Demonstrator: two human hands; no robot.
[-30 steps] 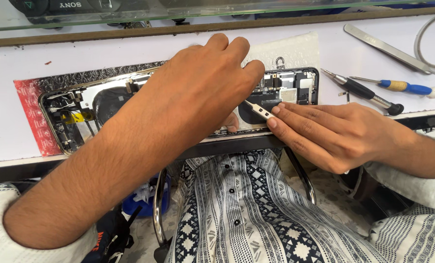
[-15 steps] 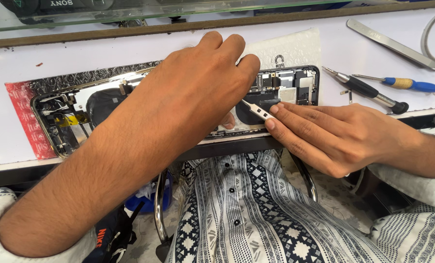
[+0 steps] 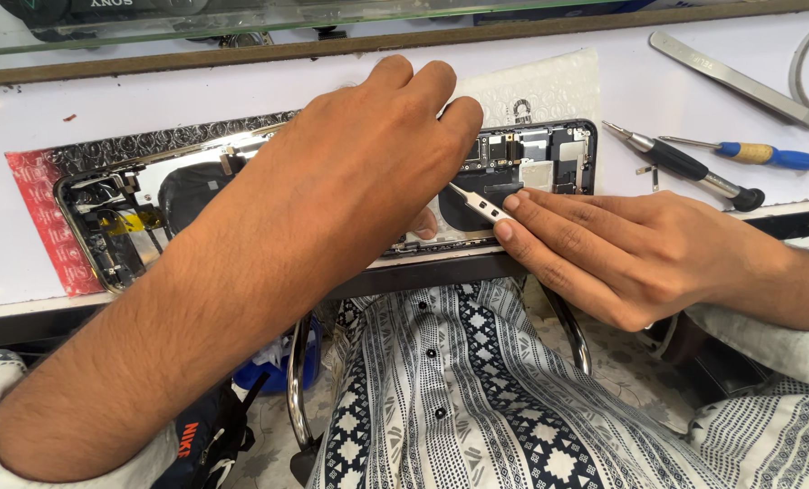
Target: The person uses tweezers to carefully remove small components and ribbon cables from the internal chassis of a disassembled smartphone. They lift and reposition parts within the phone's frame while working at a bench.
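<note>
An opened phone (image 3: pixel 549 154) lies flat on the white bench, its back off and its boards and black parts showing. My left hand (image 3: pixel 359 172) rests palm down across the phone's middle, hiding much of it, fingers bent over the far edge. My right hand (image 3: pixel 622 254) comes in from the right and pinches metal tweezers (image 3: pixel 479 205) between thumb and fingers. The tweezer tips point up-left into the phone, close under my left fingers. What the tips touch is hidden.
On the bench at the right lie a black-handled screwdriver (image 3: pixel 694 172), a blue-handled screwdriver (image 3: pixel 767 156) and a second pair of flat metal tweezers (image 3: pixel 731 80). A red and patterned mat (image 3: pixel 42 217) sits under the phone's left end. A glass shelf (image 3: pixel 241 23) runs along the back.
Both hands stay on the phone almost unmoved. The view has shifted slightly and my right hand with the tweezers has edged a little.
</note>
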